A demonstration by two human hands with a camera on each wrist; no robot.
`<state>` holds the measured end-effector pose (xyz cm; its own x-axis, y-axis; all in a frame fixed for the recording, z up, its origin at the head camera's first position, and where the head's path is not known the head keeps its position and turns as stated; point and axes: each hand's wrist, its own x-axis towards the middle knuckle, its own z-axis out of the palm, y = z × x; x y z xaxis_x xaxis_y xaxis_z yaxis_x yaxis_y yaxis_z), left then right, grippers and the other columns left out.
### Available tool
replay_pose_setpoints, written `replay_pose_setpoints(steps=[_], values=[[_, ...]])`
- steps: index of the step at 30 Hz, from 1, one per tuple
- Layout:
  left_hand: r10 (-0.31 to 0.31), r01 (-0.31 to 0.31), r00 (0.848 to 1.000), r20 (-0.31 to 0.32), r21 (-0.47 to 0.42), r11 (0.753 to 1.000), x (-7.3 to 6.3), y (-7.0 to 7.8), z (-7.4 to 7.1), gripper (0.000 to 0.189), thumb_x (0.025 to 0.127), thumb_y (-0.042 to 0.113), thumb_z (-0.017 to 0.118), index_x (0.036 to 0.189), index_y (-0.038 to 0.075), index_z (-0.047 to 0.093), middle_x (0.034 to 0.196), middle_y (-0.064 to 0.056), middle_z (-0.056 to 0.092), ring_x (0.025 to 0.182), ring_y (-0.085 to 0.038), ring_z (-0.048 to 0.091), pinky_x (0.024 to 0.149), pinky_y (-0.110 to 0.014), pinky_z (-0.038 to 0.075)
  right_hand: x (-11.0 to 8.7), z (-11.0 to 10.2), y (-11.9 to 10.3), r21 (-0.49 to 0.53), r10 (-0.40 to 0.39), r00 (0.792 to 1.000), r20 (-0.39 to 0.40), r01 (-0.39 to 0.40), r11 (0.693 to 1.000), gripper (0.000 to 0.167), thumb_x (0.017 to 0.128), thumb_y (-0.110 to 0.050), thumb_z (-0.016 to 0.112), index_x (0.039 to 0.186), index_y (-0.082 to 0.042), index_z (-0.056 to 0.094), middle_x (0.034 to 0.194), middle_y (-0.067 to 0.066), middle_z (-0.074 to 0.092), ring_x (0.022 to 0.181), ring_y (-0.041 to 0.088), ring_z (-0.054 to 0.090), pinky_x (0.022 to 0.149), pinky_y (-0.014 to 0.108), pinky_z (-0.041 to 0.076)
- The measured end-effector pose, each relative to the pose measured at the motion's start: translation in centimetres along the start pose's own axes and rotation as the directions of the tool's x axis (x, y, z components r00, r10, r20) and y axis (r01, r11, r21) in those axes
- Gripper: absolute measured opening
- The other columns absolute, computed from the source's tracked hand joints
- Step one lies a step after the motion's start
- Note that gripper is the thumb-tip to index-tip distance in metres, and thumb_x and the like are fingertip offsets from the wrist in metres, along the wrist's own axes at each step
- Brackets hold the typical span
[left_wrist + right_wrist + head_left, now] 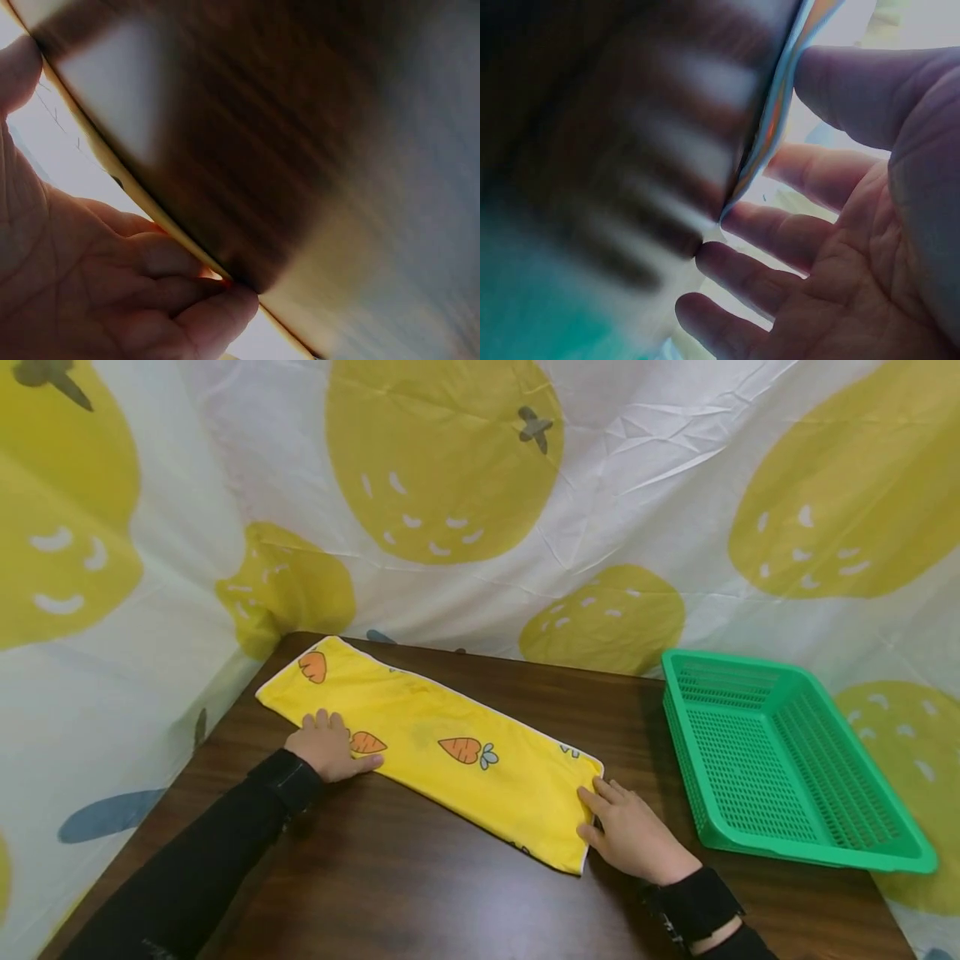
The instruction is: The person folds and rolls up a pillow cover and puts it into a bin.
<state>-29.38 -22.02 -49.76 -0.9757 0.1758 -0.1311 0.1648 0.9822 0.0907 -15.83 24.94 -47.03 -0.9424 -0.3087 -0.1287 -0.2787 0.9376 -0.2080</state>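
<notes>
A yellow cloth [427,718] with printed carrots and a white trim lies folded into a long strip, slanting across the dark wooden table [360,877]. On its near edge, toward the left end, rests my left hand [327,749], fingers on the fabric and thumb spread along the edge. At the right short end my right hand [633,832] touches the trim with its fingertips and thumb. In the left wrist view the left hand [97,270] meets the thin cloth edge. The right wrist view shows the right hand [840,247] with fingers spread against the trimmed edge.
A green plastic basket [806,847] with perforated walls stands to the right of the cloth, close to my right hand. Behind and beside the table hangs a white curtain [465,602] with large yellow fruit prints.
</notes>
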Motion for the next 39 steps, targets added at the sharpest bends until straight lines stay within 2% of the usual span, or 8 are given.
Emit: replay_pose_setpoints(steps=[6,14,23,28,30,33,35,39], values=[[0.014,-0.013,0.999,0.046,-0.001,1.000,0.4,-1.5,-0.3,0.144,0.072,0.105,0.046,0.144,-0.019,0.044,0.136,-0.042,0.048,0.125,-0.056,0.050,0.090,-0.060,0.055,-0.6,0.5,-1.2,0.006,-0.018,1.000,-0.020,0.018,1.000,0.059,0.103,-0.036,0.070,0.151,-0.003,0.058,0.161,0.029,0.048,0.151,0.053,0.044,0.119,0.073,0.034],[0.018,-0.018,0.999,0.044,-0.014,1.000,0.7,-3.0,-0.1,0.145,0.073,0.105,0.046,0.149,-0.018,0.038,0.147,-0.044,0.041,0.134,-0.059,0.044,0.094,-0.065,0.054,-1.1,0.5,-2.1,0.035,-0.049,0.999,-0.019,0.049,0.998,0.062,0.101,-0.041,0.072,0.150,-0.005,0.060,0.160,0.029,0.049,0.150,0.054,0.044,0.120,0.073,0.033],[-0.005,0.007,0.998,0.060,-0.028,1.000,-0.6,-1.8,-1.5,0.130,0.083,0.091,0.056,0.147,-0.020,0.038,0.140,-0.042,0.044,0.125,-0.054,0.047,0.094,-0.064,0.054,-1.1,0.3,-2.1,0.043,-0.057,0.998,-0.010,0.058,0.997,0.062,0.101,-0.042,0.071,0.150,-0.005,0.060,0.160,0.028,0.050,0.151,0.053,0.044,0.119,0.072,0.034],[0.038,-0.038,0.999,0.004,-0.053,0.998,-0.4,-1.5,-1.2,0.118,0.088,0.085,0.059,0.144,-0.018,0.045,0.138,-0.041,0.048,0.125,-0.056,0.048,0.095,-0.066,0.053,-0.9,0.2,-2.1,0.043,-0.066,0.998,-0.013,0.066,0.997,0.062,0.101,-0.041,0.072,0.149,-0.004,0.061,0.159,0.029,0.051,0.150,0.053,0.045,0.119,0.071,0.036],[0.077,-0.079,0.996,-0.034,-0.042,0.996,-0.8,-0.4,-1.2,0.107,0.093,0.074,0.063,0.146,-0.017,0.046,0.148,-0.042,0.047,0.135,-0.059,0.046,0.104,-0.068,0.050,-0.9,0.2,-2.0,0.044,-0.067,0.998,-0.015,0.068,0.997,0.062,0.101,-0.041,0.073,0.149,-0.004,0.061,0.159,0.029,0.051,0.149,0.053,0.045,0.119,0.070,0.037],[0.152,-0.154,0.984,-0.094,-0.019,0.988,-2.1,3.4,-1.9,0.083,0.100,0.055,0.068,0.146,-0.012,0.054,0.150,-0.037,0.054,0.139,-0.055,0.052,0.110,-0.064,0.049,-1.0,0.3,-2.0,0.046,-0.055,0.998,-0.016,0.055,0.997,0.062,0.100,-0.041,0.074,0.149,-0.004,0.061,0.159,0.028,0.051,0.149,0.053,0.046,0.119,0.068,0.039],[0.201,-0.207,0.973,-0.116,-0.043,0.977,-3.4,6.9,-2.3,0.061,0.099,0.045,0.073,0.134,-0.005,0.066,0.134,-0.029,0.069,0.125,-0.047,0.066,0.102,-0.057,0.056,-1.0,0.3,-2.0,0.054,-0.046,0.999,-0.012,0.047,0.997,0.063,0.099,-0.041,0.074,0.149,-0.004,0.061,0.159,0.027,0.051,0.149,0.052,0.046,0.119,0.067,0.040],[0.347,-0.365,0.923,-0.165,-0.096,0.926,-6.2,14.4,-1.9,0.040,0.097,0.044,0.077,0.114,0.009,0.079,0.102,-0.007,0.080,0.093,-0.025,0.075,0.079,-0.043,0.061,-0.9,0.4,-2.0,0.069,-0.044,0.999,-0.003,0.045,0.997,0.065,0.099,-0.044,0.075,0.149,-0.005,0.061,0.160,0.026,0.051,0.149,0.051,0.046,0.118,0.065,0.042]])
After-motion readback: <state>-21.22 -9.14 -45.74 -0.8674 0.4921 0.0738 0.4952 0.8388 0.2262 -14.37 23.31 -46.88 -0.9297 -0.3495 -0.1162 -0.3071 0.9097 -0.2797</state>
